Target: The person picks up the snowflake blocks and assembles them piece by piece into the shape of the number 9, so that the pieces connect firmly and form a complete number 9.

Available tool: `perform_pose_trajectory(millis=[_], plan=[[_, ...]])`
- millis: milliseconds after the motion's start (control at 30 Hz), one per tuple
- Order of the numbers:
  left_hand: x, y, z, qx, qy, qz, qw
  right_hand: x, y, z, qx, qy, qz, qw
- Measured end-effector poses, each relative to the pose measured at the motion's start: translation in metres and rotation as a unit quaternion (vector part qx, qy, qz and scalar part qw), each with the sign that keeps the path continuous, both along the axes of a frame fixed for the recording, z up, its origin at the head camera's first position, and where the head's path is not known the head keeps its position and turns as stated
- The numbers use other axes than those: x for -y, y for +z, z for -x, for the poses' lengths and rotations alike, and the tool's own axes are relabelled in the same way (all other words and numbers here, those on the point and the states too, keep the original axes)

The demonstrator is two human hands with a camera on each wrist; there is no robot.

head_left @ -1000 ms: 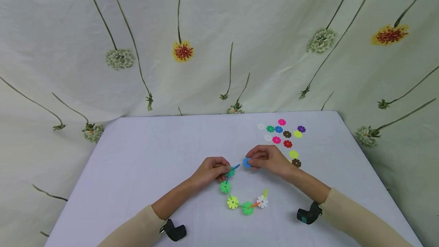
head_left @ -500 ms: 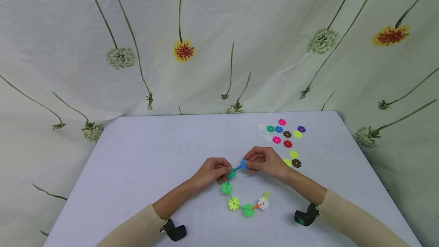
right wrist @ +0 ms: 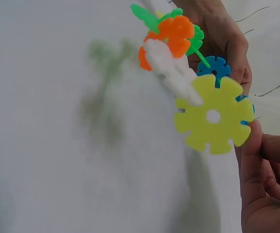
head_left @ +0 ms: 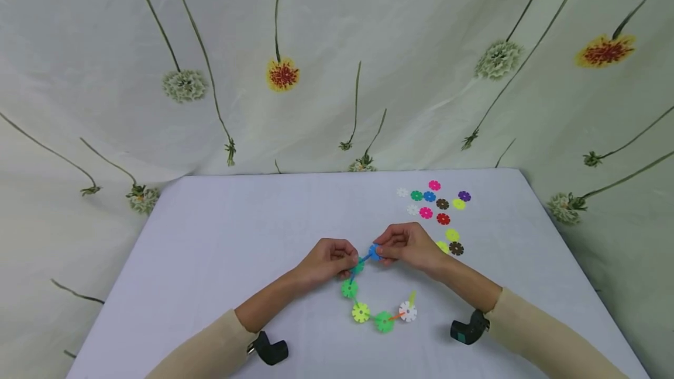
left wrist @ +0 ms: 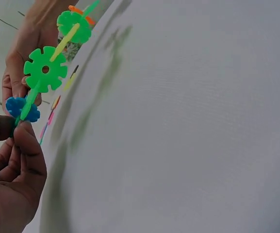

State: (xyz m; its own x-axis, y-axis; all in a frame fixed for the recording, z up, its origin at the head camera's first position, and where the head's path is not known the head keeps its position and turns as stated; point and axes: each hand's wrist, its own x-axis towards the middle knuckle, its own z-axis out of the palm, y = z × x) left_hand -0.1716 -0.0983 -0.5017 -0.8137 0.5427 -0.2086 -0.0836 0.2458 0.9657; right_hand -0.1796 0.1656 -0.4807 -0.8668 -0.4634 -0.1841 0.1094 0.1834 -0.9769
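A curved chain of slotted plastic discs hangs between my hands, raised above the table. My left hand pinches a teal disc near the chain's upper end, between thumb and fingers. My right hand pinches a blue disc, which meets another blue disc, seen edge-on, beside the teal one. Below run a green disc, a yellow-green disc, a second green disc, an orange one on edge and a white disc. At the free end, a yellow disc faces the right wrist view.
Several loose discs lie at the back right of the white table, among them a red disc, a purple disc and a brown disc. A flower-printed cloth hangs behind the table.
My right hand has moved left, bringing its blue disc from a gap away up against the blue disc at the chain's end. The left hand has shifted slightly right with the chain.
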Motion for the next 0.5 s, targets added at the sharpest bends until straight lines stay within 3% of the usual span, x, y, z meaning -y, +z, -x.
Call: perform_pose_trajectory(millis=[300,500], plan=[[-0.0028,0.0057,0.0019,-0.03,-0.032,0.0,0.9991,-0.0027,-0.0027,0.0013,0.008,-0.001,0.004,1.0],[-0.0068,0.003,0.004,-0.039,-0.044,0.026,0.9979,-0.0043,-0.0084,-0.0004,0.024,0.001,0.006,0.9997]])
